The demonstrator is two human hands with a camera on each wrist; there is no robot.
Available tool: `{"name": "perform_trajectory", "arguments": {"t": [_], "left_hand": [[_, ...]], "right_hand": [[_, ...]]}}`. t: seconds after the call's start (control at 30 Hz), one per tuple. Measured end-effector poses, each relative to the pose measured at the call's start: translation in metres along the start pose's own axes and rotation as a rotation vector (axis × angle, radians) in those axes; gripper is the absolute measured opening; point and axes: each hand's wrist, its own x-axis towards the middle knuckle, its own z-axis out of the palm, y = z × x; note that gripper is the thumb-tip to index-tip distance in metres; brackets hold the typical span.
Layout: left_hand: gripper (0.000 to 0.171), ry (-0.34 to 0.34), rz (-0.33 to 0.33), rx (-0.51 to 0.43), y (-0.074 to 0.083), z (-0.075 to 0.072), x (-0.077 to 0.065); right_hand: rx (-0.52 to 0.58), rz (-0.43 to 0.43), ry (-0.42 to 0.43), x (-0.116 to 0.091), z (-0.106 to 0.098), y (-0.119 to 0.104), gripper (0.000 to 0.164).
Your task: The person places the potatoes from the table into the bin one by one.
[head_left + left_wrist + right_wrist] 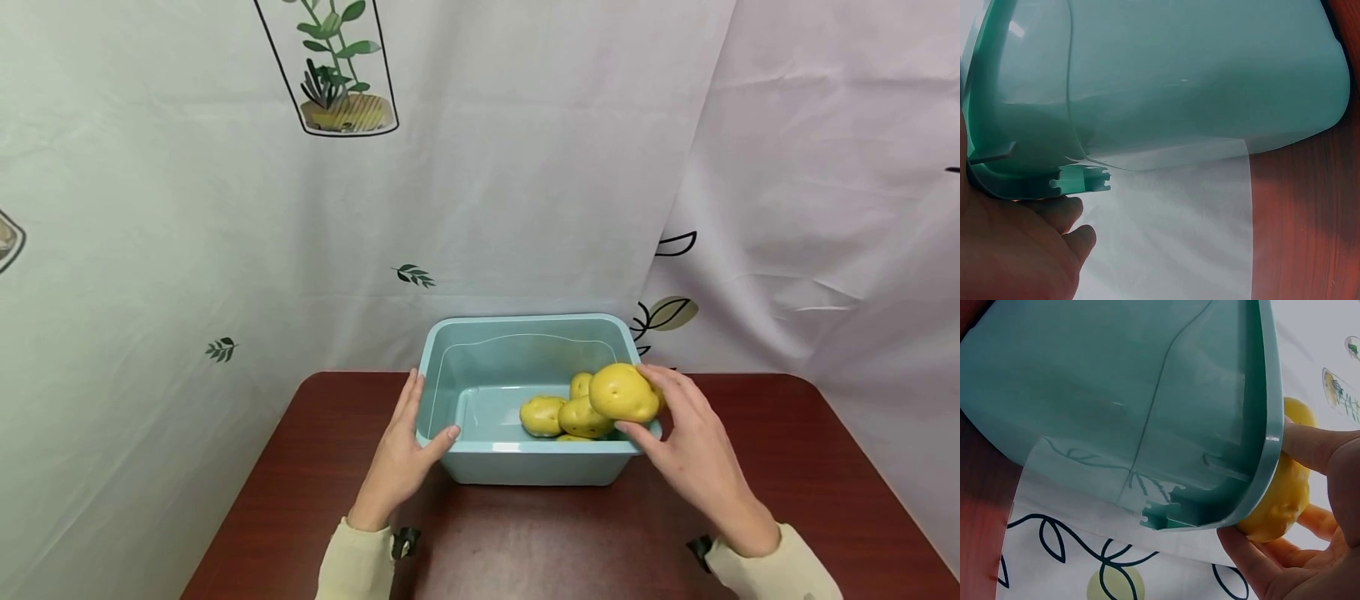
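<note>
A light blue plastic bin [525, 468] stands on the table with several yellow potatoes [542, 415] at its right side. My right hand [693, 446] holds another yellow potato [622, 392] between thumb and fingers at the bin's right rim, above the others. More yellow shows behind that potato, partly covered by my fingers. In the right wrist view the held potato [1275, 503] appears just past the bin's rim [1272, 434]. My left hand [401, 458] touches the bin's left front corner, fingers straight along the outside and thumb over the rim.
The dark red-brown table [510, 550] has rounded back corners. Behind it hangs a pale cloth [525, 208] printed with leaves and plant jars, close to the bin's back. A dark strap piece [405, 543] shows at my left wrist.
</note>
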Motion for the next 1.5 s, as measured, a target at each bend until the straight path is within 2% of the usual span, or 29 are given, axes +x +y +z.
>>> {"name": "perform_trajectory", "arguments": {"t": [0.53, 0.77, 0.87, 1.07, 1.5], "left_hand": [[0.097, 0.004, -0.002, -0.003, 0.001, 0.0, -0.001], [0.098, 0.009, -0.001, -0.004, 0.0, 0.001, -0.001], [0.099, 0.01, -0.002, -0.003, 0.0, 0.002, -0.001], [0.097, 0.014, 0.006, -0.005, 0.0, 0.002, 0.0], [0.098, 0.009, 0.008, -0.005, 0.0, 0.001, 0.001]], "right_hand": [[0.008, 0.0, -0.042, -0.001, 0.007, -0.001, 0.075], [0.01, -0.009, -0.034, -0.002, 0.011, 0.002, 0.075], [0.012, -0.014, -0.03, -0.002, 0.012, 0.002, 0.068], [0.021, -0.01, 0.012, 0.0, 0.014, 0.003, 0.039], [0.021, 0.003, 0.027, -0.001, 0.012, 0.005, 0.038]]}}
